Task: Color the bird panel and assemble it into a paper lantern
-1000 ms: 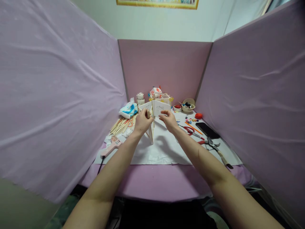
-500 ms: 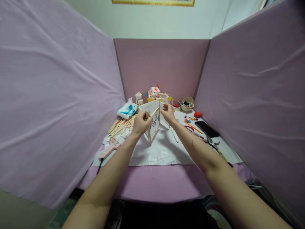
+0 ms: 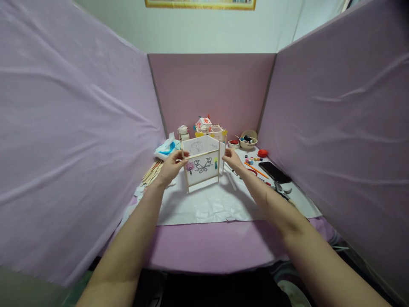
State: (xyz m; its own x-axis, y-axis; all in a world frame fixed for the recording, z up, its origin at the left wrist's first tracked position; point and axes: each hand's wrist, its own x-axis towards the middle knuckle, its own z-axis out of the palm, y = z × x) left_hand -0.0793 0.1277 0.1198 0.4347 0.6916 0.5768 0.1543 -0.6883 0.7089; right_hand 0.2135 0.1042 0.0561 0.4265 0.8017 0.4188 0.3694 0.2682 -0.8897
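Obs.: the panelled frame (image 3: 202,167) has swung round. One second ago its near panel stood almost edge-on to the wearer; half a second ago it was oblique; now it lies broadside, showing a purple flower, two line-drawn birds and a green motif. Left hand (image 3: 172,167): has shifted out with the near left corner; grip closed, thumb and fingers on the upper part of the corner post. Right hand (image 3: 232,159): grip partly closed, fingertips at the outer right post; cannot tell whether they pinch it or only steady it. Position: frame upright over the white sheet (image 3: 204,209) on the counter (image 3: 198,243), between the hands; contact of its feet with the sheet not certain. Panels meet at angles, a further one with a faint drawing (image 3: 196,148) visible behind the near one. Meaning, as judged: the turn opens the panels out and lets the near face be viewed flat, with a hand at either side for control; the thin posts could flex if the two sides were moved unevenly. Surroundings: bamboo sticks (image 3: 152,172) at left, phone (image 3: 275,172) and orange pencil (image 3: 256,170) at right.
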